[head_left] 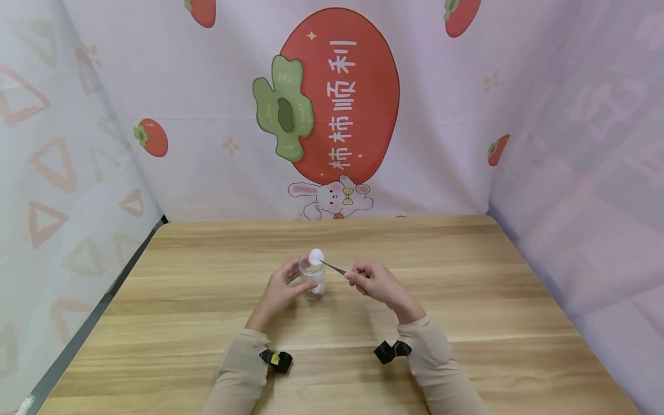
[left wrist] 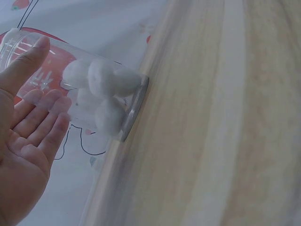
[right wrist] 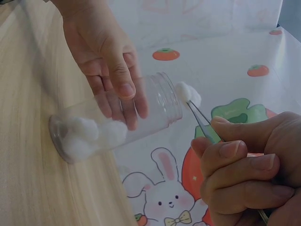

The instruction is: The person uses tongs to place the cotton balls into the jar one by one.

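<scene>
A clear open-topped jar (right wrist: 146, 108) stands upright on the table. Several white cotton balls (left wrist: 103, 80) lie in its lower part. My left hand (head_left: 282, 287) holds the jar around its upper half, thumb on the near side and fingers behind. My right hand (head_left: 377, 280) pinches a pair of metal tweezers (right wrist: 202, 123) between thumb and fingers. At the tweezers' tips, one cotton ball (right wrist: 188, 93) is gripped just outside the jar's mouth. In the left wrist view the tweezers cannot be made out.
The wooden table (head_left: 207, 259) reaches back to a printed cloth backdrop (head_left: 436, 115). Cloth walls hang at the left and right. A black wrist camera (head_left: 280, 361) is strapped to the left sleeve, and another wrist camera (head_left: 386, 351) to the right.
</scene>
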Demonstrator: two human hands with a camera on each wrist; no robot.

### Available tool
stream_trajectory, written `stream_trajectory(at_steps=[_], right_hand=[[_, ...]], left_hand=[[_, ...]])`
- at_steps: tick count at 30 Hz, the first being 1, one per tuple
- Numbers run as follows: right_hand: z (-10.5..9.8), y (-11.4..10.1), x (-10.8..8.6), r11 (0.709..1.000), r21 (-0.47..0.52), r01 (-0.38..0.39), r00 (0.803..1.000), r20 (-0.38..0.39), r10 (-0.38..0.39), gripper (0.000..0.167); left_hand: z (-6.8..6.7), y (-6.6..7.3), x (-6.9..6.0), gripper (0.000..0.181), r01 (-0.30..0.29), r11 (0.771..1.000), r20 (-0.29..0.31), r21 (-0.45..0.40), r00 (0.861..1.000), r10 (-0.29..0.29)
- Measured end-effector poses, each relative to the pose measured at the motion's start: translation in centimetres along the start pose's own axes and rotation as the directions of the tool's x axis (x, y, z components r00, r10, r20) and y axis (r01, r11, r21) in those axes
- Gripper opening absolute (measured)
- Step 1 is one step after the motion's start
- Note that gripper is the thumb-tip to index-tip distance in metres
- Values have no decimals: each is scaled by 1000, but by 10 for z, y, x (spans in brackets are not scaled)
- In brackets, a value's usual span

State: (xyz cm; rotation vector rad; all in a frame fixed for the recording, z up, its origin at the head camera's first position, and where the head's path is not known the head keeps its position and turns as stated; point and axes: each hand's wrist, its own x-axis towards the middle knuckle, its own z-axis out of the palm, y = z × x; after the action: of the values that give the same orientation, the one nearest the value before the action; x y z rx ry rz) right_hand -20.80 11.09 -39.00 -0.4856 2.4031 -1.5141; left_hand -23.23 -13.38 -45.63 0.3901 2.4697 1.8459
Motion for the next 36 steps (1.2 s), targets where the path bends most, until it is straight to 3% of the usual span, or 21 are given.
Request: stream_trajectory(at_steps=[5, 15, 23, 29, 36], right_hand=[[1, 2, 1, 1000, 0, -10, 1000, -10, 10, 27], [1, 3, 0, 998, 44, 42, 999, 21, -43, 32], [1, -1, -1, 997, 25, -71, 997, 17, 71, 23], [-5, -3, -5, 994, -37, -98, 995, -8, 98, 26], [-10, -4, -8, 991, -73, -109, 994, 3, 109, 24]], left_hand=[[1, 2, 1, 64, 13, 1000, -4, -4, 1000, -13], [1, 1, 1, 61, -40, 999, 1, 12, 999, 40], [1, 2, 0, 59, -68, 998, 2, 2, 998, 68], [2, -2, 1, 58, -107, 994, -19, 26, 994, 108], [1, 2, -1, 61, -56, 998, 1, -13, 998, 56]])
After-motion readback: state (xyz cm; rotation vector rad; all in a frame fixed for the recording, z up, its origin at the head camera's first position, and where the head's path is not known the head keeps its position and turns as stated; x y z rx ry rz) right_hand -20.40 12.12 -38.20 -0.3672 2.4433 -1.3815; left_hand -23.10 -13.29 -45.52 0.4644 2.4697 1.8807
